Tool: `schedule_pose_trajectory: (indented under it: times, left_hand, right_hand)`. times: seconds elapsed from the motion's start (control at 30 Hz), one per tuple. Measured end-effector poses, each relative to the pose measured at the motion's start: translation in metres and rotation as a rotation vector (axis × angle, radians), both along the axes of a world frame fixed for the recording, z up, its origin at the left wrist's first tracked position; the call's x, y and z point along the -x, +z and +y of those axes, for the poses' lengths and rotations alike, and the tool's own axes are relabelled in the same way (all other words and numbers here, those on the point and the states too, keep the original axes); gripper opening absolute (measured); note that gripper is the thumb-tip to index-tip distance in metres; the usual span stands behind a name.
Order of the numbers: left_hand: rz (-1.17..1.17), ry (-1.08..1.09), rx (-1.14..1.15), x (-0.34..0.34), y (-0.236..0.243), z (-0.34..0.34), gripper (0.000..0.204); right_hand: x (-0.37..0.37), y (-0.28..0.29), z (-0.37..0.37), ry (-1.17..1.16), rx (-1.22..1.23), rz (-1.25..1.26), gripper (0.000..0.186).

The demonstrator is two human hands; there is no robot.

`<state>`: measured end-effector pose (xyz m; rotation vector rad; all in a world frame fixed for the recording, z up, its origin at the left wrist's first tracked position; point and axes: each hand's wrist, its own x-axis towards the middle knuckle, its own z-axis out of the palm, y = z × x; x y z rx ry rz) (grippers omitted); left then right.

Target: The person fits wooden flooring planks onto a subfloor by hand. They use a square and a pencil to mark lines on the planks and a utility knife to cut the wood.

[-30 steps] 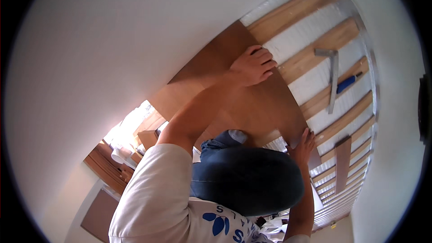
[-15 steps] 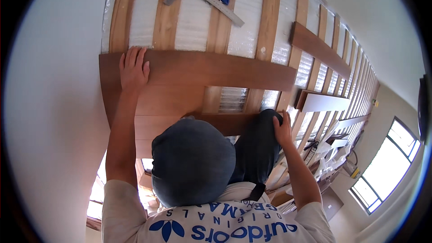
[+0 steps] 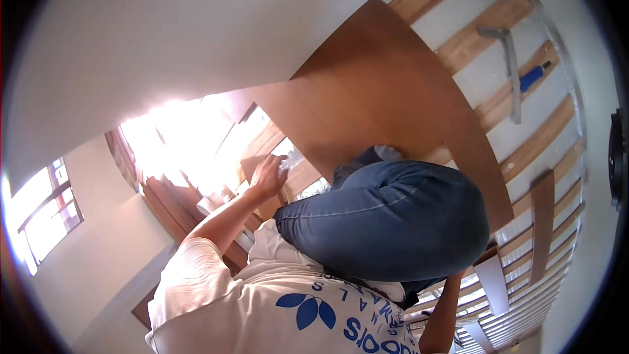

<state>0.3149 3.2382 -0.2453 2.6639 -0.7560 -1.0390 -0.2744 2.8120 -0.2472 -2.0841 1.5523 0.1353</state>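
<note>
My left hand [image 3: 265, 177] reaches left past my bent jeans-clad leg, fingers slightly curled and apart, over the lit slats and pieces at the laid boards' left end; I see nothing clearly held. My right hand [image 3: 452, 276] is down beside my leg on the right, its fingers hidden. Brown floor boards [image 3: 380, 85] lie in joined rows beside me, running to the white wall. Above them on the battens lie a metal square [image 3: 513, 85] and a blue-handled tool [image 3: 531, 78].
Pale wooden battens [image 3: 485, 23] over silvery foam underlay run along the right. A loose brown plank [image 3: 541, 223] and a white-faced piece [image 3: 493, 288] lie across them. A white wall [image 3: 164, 39] borders the boards. A window [image 3: 46, 216] and stacked timber [image 3: 164, 210] are at left.
My left hand has left the board's edge and moved toward the left end. My right hand has dropped behind my leg. My view has swung round between frames.
</note>
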Motion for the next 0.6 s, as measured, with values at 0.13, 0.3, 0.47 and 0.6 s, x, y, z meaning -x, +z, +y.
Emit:
schedule_pose_trajectory:
  times: [0.13, 0.3, 0.47, 0.6]
  left_hand:
    - [-0.109, 0.729, -0.573, 0.025, 0.006, 0.159, 0.096]
    - [0.223, 0.976, -0.493, 0.011, -0.016, 0.191, 0.129]
    - [0.264, 1.051, -0.316, 0.036, -0.032, 0.147, 0.094]
    - [0.486, 1.081, 0.145, 0.039, -0.025, 0.148, 0.059]
  right_hand:
    - [-0.042, 0.01, -0.009, 0.485, 0.149, 0.068, 0.055]
    - [-0.094, 0.012, -0.017, 0.374, 0.095, 0.12, 0.047]
    - [-0.034, 0.001, -0.05, 0.165, 0.08, 0.013, 0.047]
    - [-0.047, -0.004, -0.049, 0.15, 0.122, 0.028, 0.052]
